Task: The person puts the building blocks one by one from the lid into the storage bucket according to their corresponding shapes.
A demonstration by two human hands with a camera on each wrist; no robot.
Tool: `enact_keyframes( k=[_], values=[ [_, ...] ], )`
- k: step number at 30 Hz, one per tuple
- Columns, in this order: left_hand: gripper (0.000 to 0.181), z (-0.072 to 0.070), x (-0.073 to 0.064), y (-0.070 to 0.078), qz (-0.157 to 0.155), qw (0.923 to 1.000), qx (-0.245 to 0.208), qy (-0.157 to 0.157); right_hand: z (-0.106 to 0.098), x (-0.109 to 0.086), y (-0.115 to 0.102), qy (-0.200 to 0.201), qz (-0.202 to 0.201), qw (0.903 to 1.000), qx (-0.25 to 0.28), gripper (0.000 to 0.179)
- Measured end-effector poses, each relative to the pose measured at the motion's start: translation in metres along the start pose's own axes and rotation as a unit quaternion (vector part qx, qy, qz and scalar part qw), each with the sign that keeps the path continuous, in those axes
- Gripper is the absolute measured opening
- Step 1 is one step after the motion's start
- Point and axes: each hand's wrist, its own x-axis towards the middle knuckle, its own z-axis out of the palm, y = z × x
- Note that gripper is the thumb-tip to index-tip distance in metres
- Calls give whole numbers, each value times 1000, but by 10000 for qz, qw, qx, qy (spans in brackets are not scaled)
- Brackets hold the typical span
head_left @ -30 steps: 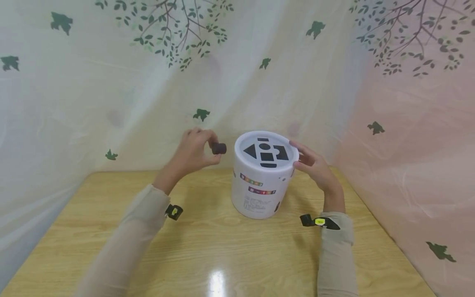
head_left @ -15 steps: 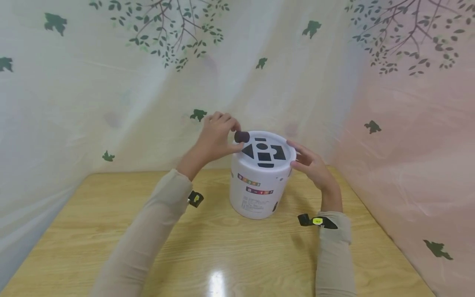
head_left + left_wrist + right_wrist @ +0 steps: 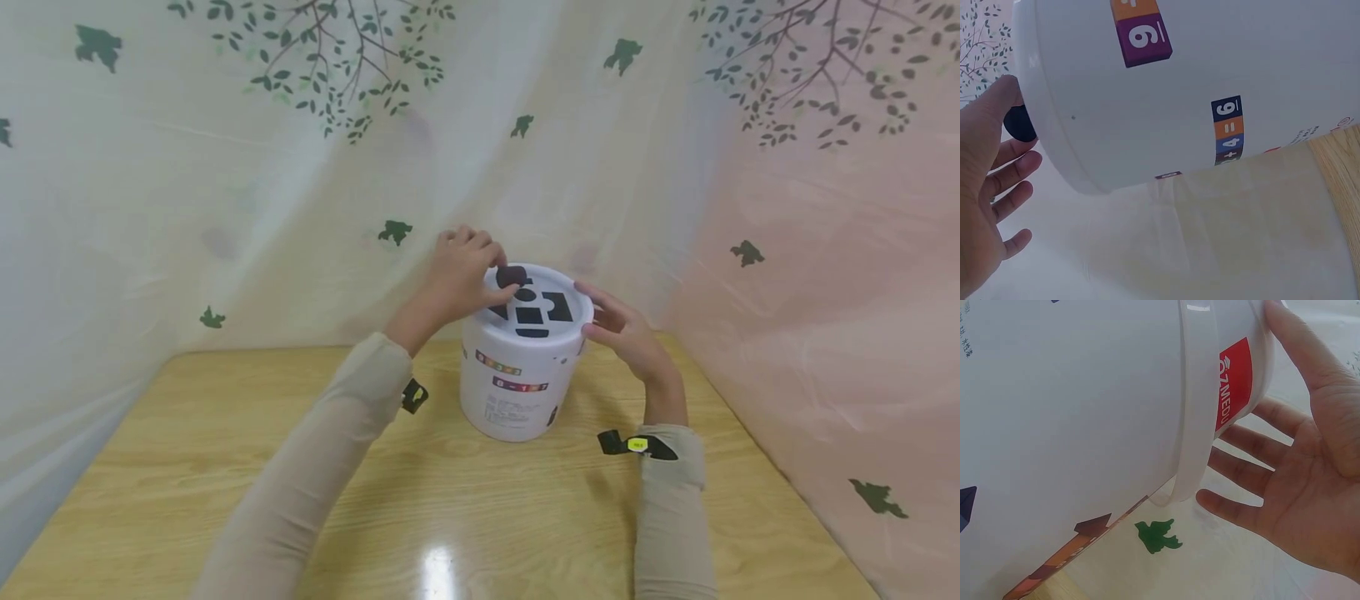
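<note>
A white cylindrical shape-sorter bucket [image 3: 510, 400] stands upright on the wooden table, with dark shaped holes in its lid [image 3: 543, 329]. My left hand [image 3: 457, 282] pinches a dark cylindrical block [image 3: 512, 276] between thumb and index finger, over the left back part of the lid. In the left wrist view the block [image 3: 1018, 125] shows partly behind the rim, the other fingers spread. Whether it touches the lid I cannot tell. My right hand [image 3: 630, 340] touches the rim at the right, its fingers extended. Below the rim, the right wrist view shows a white handle band [image 3: 1196, 412].
The wooden table [image 3: 480, 517] meets a pale curtain [image 3: 300, 250] at the back, printed with leaves and birds. A pinkish curtain [image 3: 825, 292] borders the right side. Black straps with small cameras [image 3: 611, 442] sit on both wrists.
My left hand has carried the block rightward from beside the bucket to above its lid. The right hand stays at the rim. The whole view has shifted slightly.
</note>
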Motion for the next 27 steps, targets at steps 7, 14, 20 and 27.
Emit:
enact_keyframes(
  k=[7,14,20,27],
  values=[
    [42,5,6,6,-161,9997,83,-179,2,0,-2,-7,-6,10000,85,67],
    [40,11,10,7,-143,9997,52,-166,1,1,-2,-2,-12,10000,79,66],
    [41,15,13,8,-66,9996,235,-149,1,0,-1,10,-39,10000,72,66],
    [46,20,14,10,116,9984,527,-187,0,0,0,-19,-51,10000,63,66]
  ],
)
